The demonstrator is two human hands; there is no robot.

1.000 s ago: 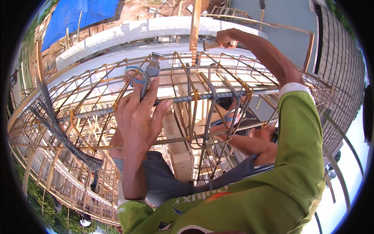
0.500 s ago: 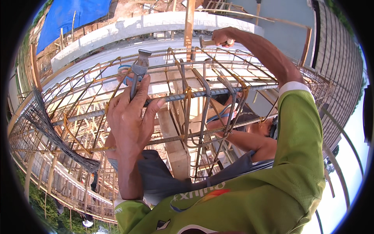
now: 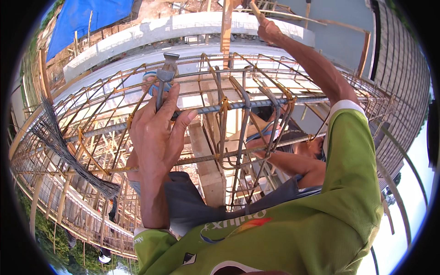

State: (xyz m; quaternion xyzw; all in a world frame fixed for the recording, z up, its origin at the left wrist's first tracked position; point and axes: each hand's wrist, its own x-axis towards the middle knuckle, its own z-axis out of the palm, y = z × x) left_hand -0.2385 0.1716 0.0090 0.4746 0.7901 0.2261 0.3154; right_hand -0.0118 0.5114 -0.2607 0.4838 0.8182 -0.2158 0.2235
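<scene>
My left hand (image 3: 158,126) is closed around the shank of a grey metal tool with a hammer-shaped head (image 3: 166,75). Its head points up and away from me. The thumb of that hand lies along a thick ribbed rebar (image 3: 234,106) running left to right through a steel cage. My right hand (image 3: 269,32) is raised far out at the upper right, gripping a hammer by its wooden handle (image 3: 255,10). That hammer's head is hard to make out near the picture's top edge. Bent stirrups (image 3: 245,114) hang around the bars, to the right of my left hand.
A bundle of thin tie wire (image 3: 68,153) drapes over the cage at left. Below me a timber beam (image 3: 206,174) passes under the bars. My bent knee (image 3: 305,172) shows at right. A wooden post (image 3: 226,32) stands beyond; a blue tarp (image 3: 87,23) lies far left.
My right hand has lifted the wooden-handled hammer up and away from the cage. My left hand and its metal tool keep nearly the same place.
</scene>
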